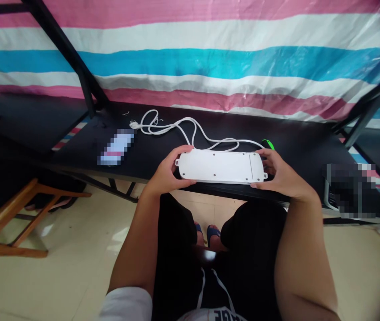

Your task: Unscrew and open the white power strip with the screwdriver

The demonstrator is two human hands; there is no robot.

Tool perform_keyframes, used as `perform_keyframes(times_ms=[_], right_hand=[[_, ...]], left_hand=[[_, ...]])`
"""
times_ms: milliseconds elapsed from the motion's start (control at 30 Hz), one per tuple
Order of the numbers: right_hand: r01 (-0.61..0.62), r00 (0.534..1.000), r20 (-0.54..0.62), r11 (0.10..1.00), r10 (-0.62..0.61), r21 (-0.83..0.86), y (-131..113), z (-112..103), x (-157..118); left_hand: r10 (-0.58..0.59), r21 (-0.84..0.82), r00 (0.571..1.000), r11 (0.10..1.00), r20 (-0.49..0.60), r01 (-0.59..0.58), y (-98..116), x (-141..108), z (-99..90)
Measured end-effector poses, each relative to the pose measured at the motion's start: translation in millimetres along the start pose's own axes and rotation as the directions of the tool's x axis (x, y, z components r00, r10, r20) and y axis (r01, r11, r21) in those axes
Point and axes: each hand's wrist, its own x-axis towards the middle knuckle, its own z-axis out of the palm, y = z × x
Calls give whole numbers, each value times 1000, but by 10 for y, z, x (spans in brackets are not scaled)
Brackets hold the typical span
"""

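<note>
A white power strip (221, 166) lies between my two hands at the table's front edge, its back with several screws facing up. My left hand (173, 171) grips its left end, thumb along the near side and fingers on the far side. On the other end, my right hand (273, 174) holds it in the same way. The white cord (190, 119) loops across the table behind the strip, and its plug (133, 125) rests at the left. Just behind my right hand lies a green and black tool handle (268, 144), partly hidden.
A blurred-out phone (116, 147) lies on the black table (296, 133) at the left. At the right is a blurred dark object (350, 189) by a metal frame. A striped plastic sheet (210, 58) hangs behind; a wooden chair (19, 218) stands lower left.
</note>
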Motion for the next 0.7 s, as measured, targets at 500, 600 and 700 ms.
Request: perform_keyframes(times_ms=[500, 600, 700], right_hand=[[-43, 999, -36, 976, 36, -213, -92, 47, 11], [-60, 997, -50, 980, 51, -191, -107, 64, 6], [-69, 997, -56, 980, 60, -186, -115, 73, -4]], left_hand=[[15, -22, 999, 1000, -37, -16, -9, -20, 36], [-7, -12, 1000, 1000, -31, 6, 22, -26, 45], [-17, 92, 1000, 996, 7, 16, 71, -22, 48]])
